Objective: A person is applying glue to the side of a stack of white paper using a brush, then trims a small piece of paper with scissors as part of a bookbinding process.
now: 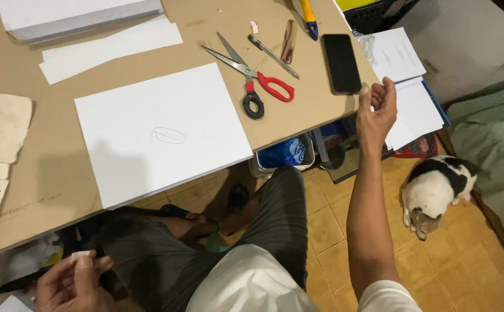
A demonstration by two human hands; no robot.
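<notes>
My left hand (73, 283) is low at the bottom left, beside my knee, pinching a small white piece (80, 254) between thumb and fingers. My right hand (377, 107) is stretched out to the right edge of the brown cardboard tabletop (49, 173), fingers loosely curled with nothing visible in them, just below a black phone (341, 62). A white sheet (162, 130) with a small pencilled oval lies in the middle of the board. Red-and-black-handled scissors (252, 75) lie open above it.
A metal pen (272, 55), a brown stick (288, 40) and a blue-yellow tool (308, 17) lie near the phone. White boards (73, 17) are stacked at the far left. White papers (408, 86) sit right of the board. A dog (431, 193) stands on the tiled floor.
</notes>
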